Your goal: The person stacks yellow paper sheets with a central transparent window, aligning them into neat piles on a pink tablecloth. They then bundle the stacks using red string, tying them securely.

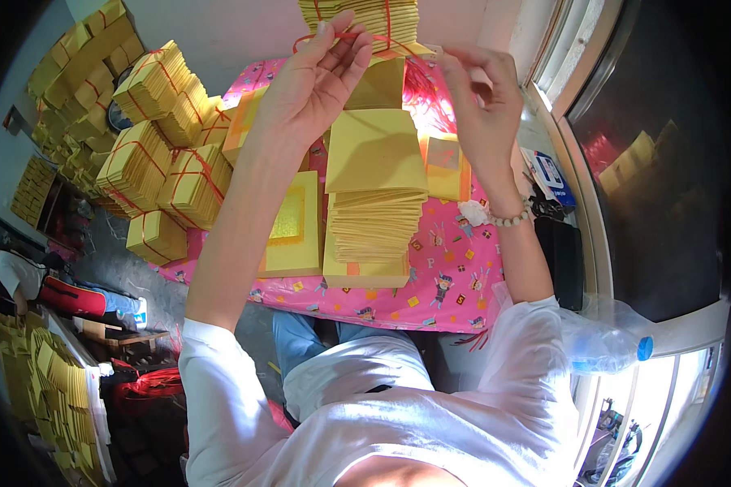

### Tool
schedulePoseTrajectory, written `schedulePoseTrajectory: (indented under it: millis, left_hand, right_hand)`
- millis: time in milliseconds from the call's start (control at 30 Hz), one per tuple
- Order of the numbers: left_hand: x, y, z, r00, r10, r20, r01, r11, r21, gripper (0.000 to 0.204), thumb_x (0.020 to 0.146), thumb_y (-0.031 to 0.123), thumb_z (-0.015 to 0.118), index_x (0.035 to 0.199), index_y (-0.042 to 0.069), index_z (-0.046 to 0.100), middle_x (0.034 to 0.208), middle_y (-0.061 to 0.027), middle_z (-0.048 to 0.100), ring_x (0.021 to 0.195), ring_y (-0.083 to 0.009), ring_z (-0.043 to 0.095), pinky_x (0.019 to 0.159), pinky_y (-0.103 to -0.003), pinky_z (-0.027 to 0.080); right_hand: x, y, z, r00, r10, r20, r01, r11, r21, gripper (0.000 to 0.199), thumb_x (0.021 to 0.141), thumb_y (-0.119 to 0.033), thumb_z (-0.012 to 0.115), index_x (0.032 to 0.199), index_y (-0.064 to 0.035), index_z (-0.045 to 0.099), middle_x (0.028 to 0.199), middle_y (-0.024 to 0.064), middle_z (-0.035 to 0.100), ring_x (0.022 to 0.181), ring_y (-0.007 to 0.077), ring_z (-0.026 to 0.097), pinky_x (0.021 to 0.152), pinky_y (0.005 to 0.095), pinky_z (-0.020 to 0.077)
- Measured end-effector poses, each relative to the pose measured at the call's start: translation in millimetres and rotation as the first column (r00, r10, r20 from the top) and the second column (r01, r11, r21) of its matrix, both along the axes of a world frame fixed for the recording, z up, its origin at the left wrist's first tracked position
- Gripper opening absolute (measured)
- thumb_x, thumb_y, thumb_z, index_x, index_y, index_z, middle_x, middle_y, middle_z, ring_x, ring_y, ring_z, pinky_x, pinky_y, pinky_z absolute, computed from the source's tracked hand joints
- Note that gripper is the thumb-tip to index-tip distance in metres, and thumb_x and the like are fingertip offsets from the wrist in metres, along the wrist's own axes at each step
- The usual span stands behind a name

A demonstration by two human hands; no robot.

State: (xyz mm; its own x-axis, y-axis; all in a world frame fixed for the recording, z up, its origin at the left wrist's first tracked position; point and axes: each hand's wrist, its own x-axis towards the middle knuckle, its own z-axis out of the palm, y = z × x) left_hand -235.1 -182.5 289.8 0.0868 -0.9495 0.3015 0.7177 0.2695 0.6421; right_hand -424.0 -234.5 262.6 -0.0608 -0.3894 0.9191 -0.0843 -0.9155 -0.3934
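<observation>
Above the far part of the table, my left hand (321, 77) has its palm turned up and fingers curled over a thin red string (303, 38). The string runs across toward my right hand (489, 93), whose thumb and finger are pinched at its other end. Between and below my hands stands a stack of folded yellow paper (378, 150), its layers fanned toward me. It rests on a flat yellow paper bundle (365, 276). Behind it is an upright yellow piece (379, 84), partly shaded. Neither hand touches the stack.
Red strings (430, 97) lie on the pink patterned tablecloth (455, 280). Tied yellow bundles (134, 166) are piled at the left, and another bundle (402, 20) stands at the back. A clear plastic bottle (605, 345) is at right. Another person (28, 280) sits at far left.
</observation>
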Motion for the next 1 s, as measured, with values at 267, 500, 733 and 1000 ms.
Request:
schedulePoseTrajectory:
  millis: [267,500,733,1000]
  left_hand:
    - [-15.8,-8.6,13.0,0.993,-0.034,0.117,0.038,0.999,-0.034,0.024,0.097,0.020,0.052,0.111,0.001,0.058,0.101,-0.0098,0.064,0.095,-0.0184,0.064,0.086,-0.030,0.056]
    - [13.6,7.9,-26.2,0.938,0.127,0.322,-0.114,0.992,-0.061,0.035,0.098,0.023,0.052,0.124,0.000,0.053,0.111,-0.0093,0.063,0.099,-0.0146,0.062,0.086,-0.027,0.053]
    - [46.6,22.7,-100.9,0.908,0.208,0.364,-0.301,0.927,0.223,0.029,0.095,0.023,0.058,0.116,0.003,0.059,0.101,-0.0035,0.065,0.080,-0.0081,0.061,0.067,-0.022,0.050]
    - [43.9,41.5,-135.4,0.921,0.187,0.343,-0.315,0.875,0.369,0.029,0.092,0.023,0.062,0.115,0.005,0.062,0.093,0.0000,0.068,0.066,-0.0061,0.059,0.059,-0.021,0.048]
  right_hand:
    - [4.8,-2.4,11.2,0.625,0.679,0.385,-0.689,0.248,0.681,0.034,0.095,-0.032,0.057,0.113,-0.0041,0.062,0.091,0.0013,0.062,0.073,0.0057,0.057,0.061,0.0214,0.0467]
    - [0.6,-3.2,-13.1,0.679,0.464,0.569,-0.731,0.348,0.587,0.030,0.094,-0.028,0.058,0.112,-0.0046,0.063,0.086,-0.0017,0.060,0.071,0.0052,0.055,0.063,0.0207,0.0481]
    - [-22.3,-8.3,-95.6,0.905,0.360,0.226,-0.387,0.476,0.790,0.025,0.092,-0.027,0.061,0.101,-0.0039,0.066,0.076,-0.0044,0.057,0.066,0.0021,0.051,0.060,0.0184,0.0438]
    - [-31.0,4.1,-130.1,0.739,0.334,0.585,-0.657,0.168,0.735,0.020,0.095,-0.025,0.058,0.099,-0.0059,0.063,0.079,-0.0020,0.061,0.065,0.0054,0.055,0.061,0.0196,0.0473]
